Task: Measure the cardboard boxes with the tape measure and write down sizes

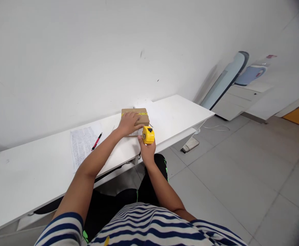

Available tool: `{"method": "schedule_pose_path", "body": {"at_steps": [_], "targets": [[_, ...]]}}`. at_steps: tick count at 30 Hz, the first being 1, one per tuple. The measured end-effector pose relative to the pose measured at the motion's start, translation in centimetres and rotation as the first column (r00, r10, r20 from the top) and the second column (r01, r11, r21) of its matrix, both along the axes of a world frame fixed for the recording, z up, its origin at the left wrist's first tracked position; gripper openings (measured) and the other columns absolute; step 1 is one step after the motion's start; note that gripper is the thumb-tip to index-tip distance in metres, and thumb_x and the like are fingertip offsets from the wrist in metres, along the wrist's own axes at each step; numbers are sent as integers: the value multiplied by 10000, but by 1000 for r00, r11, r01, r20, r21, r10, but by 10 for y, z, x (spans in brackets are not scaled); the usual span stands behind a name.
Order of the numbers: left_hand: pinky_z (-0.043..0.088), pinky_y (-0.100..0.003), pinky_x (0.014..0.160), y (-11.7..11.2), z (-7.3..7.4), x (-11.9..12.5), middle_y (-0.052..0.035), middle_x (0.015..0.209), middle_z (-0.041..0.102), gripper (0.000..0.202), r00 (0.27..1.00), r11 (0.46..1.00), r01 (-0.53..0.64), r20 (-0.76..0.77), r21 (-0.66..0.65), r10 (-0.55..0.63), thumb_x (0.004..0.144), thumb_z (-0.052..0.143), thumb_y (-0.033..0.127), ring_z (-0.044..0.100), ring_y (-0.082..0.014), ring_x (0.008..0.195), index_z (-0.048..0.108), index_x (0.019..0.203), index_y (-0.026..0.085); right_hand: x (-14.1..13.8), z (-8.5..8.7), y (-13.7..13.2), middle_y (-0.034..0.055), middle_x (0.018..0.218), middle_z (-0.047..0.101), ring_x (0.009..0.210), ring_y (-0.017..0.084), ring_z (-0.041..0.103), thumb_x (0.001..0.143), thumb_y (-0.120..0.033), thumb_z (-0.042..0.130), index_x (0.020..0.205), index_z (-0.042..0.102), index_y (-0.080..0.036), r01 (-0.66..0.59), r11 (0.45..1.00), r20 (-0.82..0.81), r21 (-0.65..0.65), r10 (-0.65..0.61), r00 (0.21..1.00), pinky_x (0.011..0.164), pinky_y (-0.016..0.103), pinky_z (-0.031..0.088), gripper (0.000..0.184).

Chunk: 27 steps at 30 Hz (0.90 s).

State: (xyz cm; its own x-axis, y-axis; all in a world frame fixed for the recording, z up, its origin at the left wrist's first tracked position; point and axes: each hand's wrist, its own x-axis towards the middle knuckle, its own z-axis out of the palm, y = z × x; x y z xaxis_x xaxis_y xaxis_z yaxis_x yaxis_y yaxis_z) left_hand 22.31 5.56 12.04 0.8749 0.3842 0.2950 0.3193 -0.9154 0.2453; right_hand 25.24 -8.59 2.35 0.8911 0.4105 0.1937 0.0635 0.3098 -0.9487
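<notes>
A small brown cardboard box [143, 119] with yellow tape across its top stands on the white desk, towards the wall. My left hand [128, 123] lies over the box, fingers stretched across its top and thumb pointing right. Close to the box's front right side, my right hand [148, 153] is wrapped round a yellow tape measure [149, 135] with a black button. The left thumb reaches almost to the tape measure; whether they touch, I cannot tell. Part of a printed label [136, 132] shows on the box's near side, below my left hand.
Left of the box lie a handwritten sheet [81, 145] and a red and black pen [97, 141] on the white desk [36, 164]. An ironing-board-like panel [225, 82] leans on the wall at right, beside a white cabinet [238, 100]. A cable [217, 128] lies on the tiled floor.
</notes>
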Motion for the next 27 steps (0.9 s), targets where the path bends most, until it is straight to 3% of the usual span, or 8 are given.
{"method": "schedule_pose_path", "body": {"at_steps": [4,8,11,16,18,20,23,27], "targets": [[231,-508,1249,42,-15,-30,-190,1671,313,999,993,995,-96,-70,11,97,704,856,375,277,-377,1548,380,1555,164,5,-4,-4,158,1097,755,985,260,719,725,-592,759,1107,675,-106,32,999,-90,7,-31,995,919,423,579,625],[409,-440,1154,62,-30,-83,-134,1620,426,1002,946,932,-291,84,-215,314,719,836,404,432,-346,1471,340,1569,217,8,-9,-4,143,1079,753,963,257,722,706,-599,768,1065,667,-120,58,998,-144,0,-57,988,909,430,593,607],[496,-442,1049,57,-53,-114,-123,1503,565,938,887,846,-378,116,-377,447,702,844,436,572,-349,1340,412,1510,237,0,-9,3,110,1089,744,948,229,718,704,-557,792,1193,572,-159,53,998,-152,27,-48,987,863,407,612,668],[538,-437,989,20,-84,-128,-155,1517,535,814,920,790,-250,116,-560,374,796,760,403,658,-314,1226,390,1499,222,-17,0,12,114,1144,701,958,219,707,762,-515,759,1298,438,-198,-29,996,-103,84,37,994,762,367,617,701],[492,-489,1058,-2,-76,-127,-199,1574,445,829,892,828,-301,168,-473,420,800,753,428,556,-359,1356,382,1504,195,-17,5,10,112,1143,694,952,223,703,771,-508,761,1305,444,-208,-122,986,-37,113,126,991,759,375,609,690],[429,-525,1119,-25,-54,-127,-227,1596,389,797,835,865,-356,297,-353,464,831,712,501,426,-385,1458,406,1487,168,-10,9,2,94,1114,697,943,227,700,740,-491,804,1271,485,-221,-285,950,53,124,281,958,762,378,601,676],[508,-452,988,-57,-10,-132,-146,1314,648,557,856,877,-230,340,-423,388,976,430,616,629,-297,1195,553,1338,212,4,19,-13,52,1064,688,909,210,684,647,-429,891,1152,561,-239,-488,871,210,58,467,859,756,350,587,633],[528,-328,767,-78,29,-139,-54,850,693,546,968,671,96,227,-736,110,921,469,708,667,-200,820,663,905,197,9,44,-33,30,1050,665,898,188,658,660,-394,896,1104,602,-249,-532,843,360,-74,520,774,793,344,582,551]]}}
